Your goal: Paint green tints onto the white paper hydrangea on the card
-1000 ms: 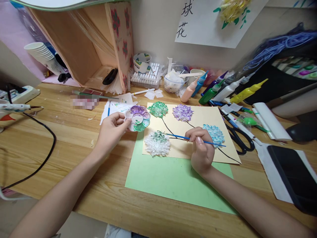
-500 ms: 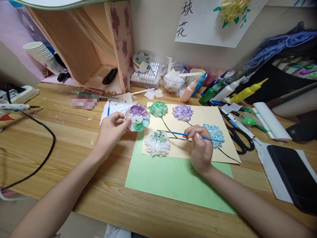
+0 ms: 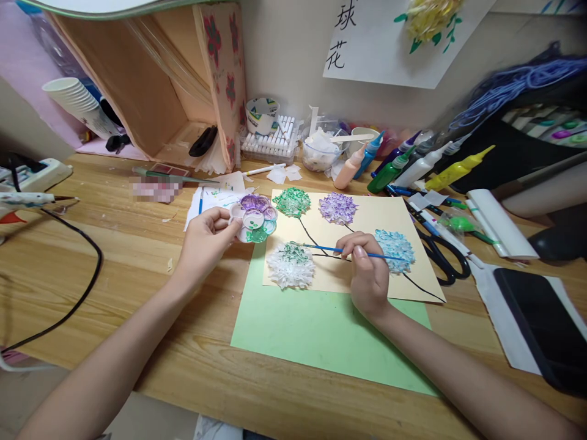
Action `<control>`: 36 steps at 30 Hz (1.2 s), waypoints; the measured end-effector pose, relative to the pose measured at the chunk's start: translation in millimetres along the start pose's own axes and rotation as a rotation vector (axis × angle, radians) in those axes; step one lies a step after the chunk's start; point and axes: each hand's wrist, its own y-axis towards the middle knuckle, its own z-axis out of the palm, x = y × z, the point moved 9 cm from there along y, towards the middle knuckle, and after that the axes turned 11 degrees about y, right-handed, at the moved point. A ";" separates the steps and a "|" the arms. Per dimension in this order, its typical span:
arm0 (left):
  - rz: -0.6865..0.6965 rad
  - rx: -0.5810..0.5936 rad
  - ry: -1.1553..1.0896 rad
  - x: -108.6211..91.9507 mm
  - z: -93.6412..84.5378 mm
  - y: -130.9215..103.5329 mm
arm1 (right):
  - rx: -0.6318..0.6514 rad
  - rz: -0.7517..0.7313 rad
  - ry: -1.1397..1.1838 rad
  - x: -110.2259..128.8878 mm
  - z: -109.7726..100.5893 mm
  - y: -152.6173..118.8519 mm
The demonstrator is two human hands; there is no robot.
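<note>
My left hand point(image 3: 212, 232) pinches the edge of a flower-shaped paint palette point(image 3: 254, 219) with purple and green paint in its wells. My right hand point(image 3: 368, 269) grips a blue paintbrush point(image 3: 339, 250), its tip at the upper right of a white ruffled paper flower point(image 3: 290, 272). Green paint covers the top of that flower; its lower part is white. A green flower point(image 3: 292, 201), a purple flower point(image 3: 338, 209) and a blue flower point(image 3: 395, 249) sit on the same cream card point(image 3: 334, 281), joined by black drawn stems. Beneath the card lies a green sheet point(image 3: 321, 342).
Paint bottles point(image 3: 389, 171) stand behind the card. Black scissors point(image 3: 444, 260), a phone point(image 3: 536, 318) and a white roll point(image 3: 502, 223) lie at right. A glue gun point(image 3: 27, 200) with a black cord is at left. Behind are a marker box point(image 3: 270, 145) and a cardboard box point(image 3: 151, 79).
My right hand has shifted slightly left and down, and the brush tip has moved a little right and down on the white flower. My left hand holds the palette almost still.
</note>
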 end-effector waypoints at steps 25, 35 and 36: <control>0.016 0.057 -0.012 3.1 8.6 -1.6 | 0.413 -0.197 -0.147 24.7 36.1 -13.6; -0.006 0.050 0.015 0.5 5.5 -1.9 | -0.096 -0.192 0.018 14.6 -7.8 -3.8; -0.016 0.056 0.016 0.1 6.3 -2.6 | -0.089 -0.190 0.016 14.6 -6.6 -3.2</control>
